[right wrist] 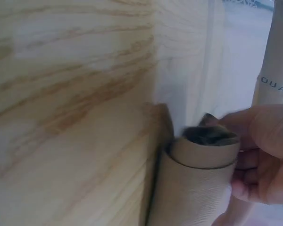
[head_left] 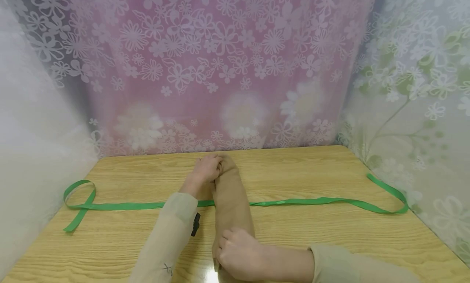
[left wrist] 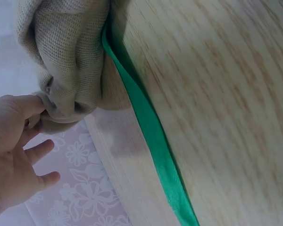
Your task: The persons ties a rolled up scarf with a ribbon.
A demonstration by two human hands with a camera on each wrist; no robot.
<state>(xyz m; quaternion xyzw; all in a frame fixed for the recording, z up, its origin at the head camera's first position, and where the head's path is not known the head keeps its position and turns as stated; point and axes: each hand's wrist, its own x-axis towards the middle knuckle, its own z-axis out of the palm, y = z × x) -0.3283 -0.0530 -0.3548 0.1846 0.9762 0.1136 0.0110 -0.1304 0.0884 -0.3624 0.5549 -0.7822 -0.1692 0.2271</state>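
A rolled brown cloth (head_left: 233, 201) lies lengthwise across a green ribbon (head_left: 121, 206) that stretches sideways over the table. At the roll's far end my left hand (head_left: 207, 168) pinches the fabric between thumb and index finger; in the left wrist view the other fingers are spread away from the bunched cloth (left wrist: 68, 52). My right hand (head_left: 240, 254) grips the near end. The right wrist view shows that end as a coil (right wrist: 193, 183) with a dark hollow, my fingers at its edge. The ribbon's middle is hidden under the roll.
The wood-grain table (head_left: 312, 173) carries the ribbon, which loops at its left end and curves back at its right end. A pink floral curtain (head_left: 220, 71) hangs behind, with pale sheets on both sides. A black strap piece (head_left: 196, 224) shows by the left sleeve.
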